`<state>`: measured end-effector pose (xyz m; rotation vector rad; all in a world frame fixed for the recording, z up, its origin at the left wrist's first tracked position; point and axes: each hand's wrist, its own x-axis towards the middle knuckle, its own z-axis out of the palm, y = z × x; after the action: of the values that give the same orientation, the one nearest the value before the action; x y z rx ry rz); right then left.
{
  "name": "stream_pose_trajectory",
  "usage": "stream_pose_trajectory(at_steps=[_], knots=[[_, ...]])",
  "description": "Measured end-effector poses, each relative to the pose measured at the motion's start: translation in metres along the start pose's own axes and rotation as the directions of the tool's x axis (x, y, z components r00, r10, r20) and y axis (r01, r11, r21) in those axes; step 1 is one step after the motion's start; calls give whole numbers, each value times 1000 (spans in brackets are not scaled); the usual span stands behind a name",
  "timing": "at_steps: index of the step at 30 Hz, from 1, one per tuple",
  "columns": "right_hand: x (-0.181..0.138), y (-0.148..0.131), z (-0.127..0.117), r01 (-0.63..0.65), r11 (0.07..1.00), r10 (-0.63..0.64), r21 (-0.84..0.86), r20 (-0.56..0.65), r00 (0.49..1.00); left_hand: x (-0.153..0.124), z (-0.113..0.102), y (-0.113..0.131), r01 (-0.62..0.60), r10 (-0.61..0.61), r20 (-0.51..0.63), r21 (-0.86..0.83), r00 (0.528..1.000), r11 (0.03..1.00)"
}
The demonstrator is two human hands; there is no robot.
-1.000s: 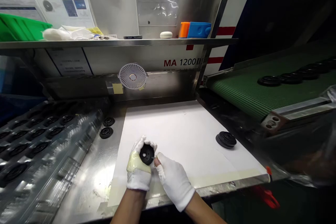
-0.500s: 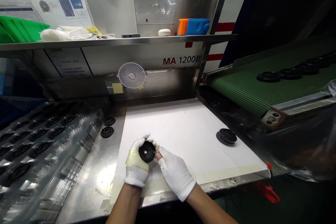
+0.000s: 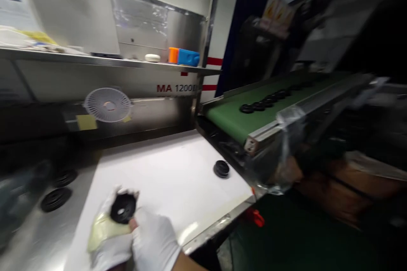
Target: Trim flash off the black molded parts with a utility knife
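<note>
The stainless-steel bench [image 3: 219, 223] is covered by a white paper sheet [image 3: 168, 169]. A green conveyor belt [image 3: 235, 118] runs beside it on the right, carrying a row of black ribbed discs [image 3: 259, 106]. Behind the bench are a steel shelf [image 3: 95, 62] and a white desk fan [image 3: 108, 104]. 1 loose disc [image 3: 221, 169] sits on the sheet; 2 stacked-looking discs [image 3: 55, 199] lie on bare steel to the left.

Both hands are white-gloved and low over the sheet's near end. The left hand [image 3: 110, 237], its glove yellow-taped, has its fingers cupped round the rim of the held disc [image 3: 123, 208]. On the right hand [image 3: 154, 237], a bare fingertip [image 3: 133, 221] presses the disc's lower edge, fingers narrow. The disc's central hole faces up toward the camera, so its axis points roughly at the lens.
</note>
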<state>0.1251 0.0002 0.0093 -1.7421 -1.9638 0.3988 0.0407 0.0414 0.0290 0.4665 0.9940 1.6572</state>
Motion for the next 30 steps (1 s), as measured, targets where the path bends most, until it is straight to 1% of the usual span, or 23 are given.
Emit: stream_pose_trajectory(at_steps=[1, 2, 3, 5, 7, 8, 10, 12, 13, 15, 16, 18, 24, 30], knots=[[2, 2, 5, 16, 999, -16, -33, 14, 1000, 6, -3, -3, 29, -29, -12, -8, 1000, 1000], [5, 5, 12, 21, 998, -20, -55, 25, 1000, 14, -4, -8, 120, -121, -25, -47, 992, 992], [8, 9, 19, 12, 998, -10, -66, 28, 1000, 22, -5, -14, 162, -165, -26, -83, 986, 983], [15, 18, 31, -54, 996, 56, -70, 16, 998, 35, -2, -25, 186, -186, 10, -148, 982, 971], [18, 26, 35, -103, 992, 102, -70, -12, 995, 43, 3, -32, 181, -178, 33, -150, 983, 972], [19, 28, 32, -91, 993, 90, -68, -17, 996, 44, 5, -32, 190, -187, 34, -126, 982, 974], [17, 30, 19, -3, 999, 2, -37, -22, 1000, 42, 6, -28, 249, -247, 35, -82, 968, 965], [12, 29, 3, 57, 998, -56, 14, -41, 998, 33, 4, -18, 286, -281, 62, -92, 958, 954], [10, 28, -5, 51, 998, -49, 30, -52, 997, 27, 3, -13, 296, -288, 83, -127, 954, 947], [7, 28, -14, -1, 1000, 3, 21, -67, 998, 14, 2, -6, 279, -265, 102, -173, 959, 945], [7, 28, -15, -14, 1000, 15, 12, -70, 997, 9, 3, -4, 270, -238, 155, -241, 959, 932], [7, 27, -12, -13, 1000, 15, 20, -72, 997, 5, 6, -3, 248, -213, 152, -278, 965, 928], [0, 20, -2, -6, 998, 9, 67, -38, 999, 8, 8, -3, 240, -207, 132, -334, 969, 911], [0, 21, -3, -14, 997, 17, 77, -38, 999, 8, 4, -5, 251, -202, 169, -359, 965, 899]])
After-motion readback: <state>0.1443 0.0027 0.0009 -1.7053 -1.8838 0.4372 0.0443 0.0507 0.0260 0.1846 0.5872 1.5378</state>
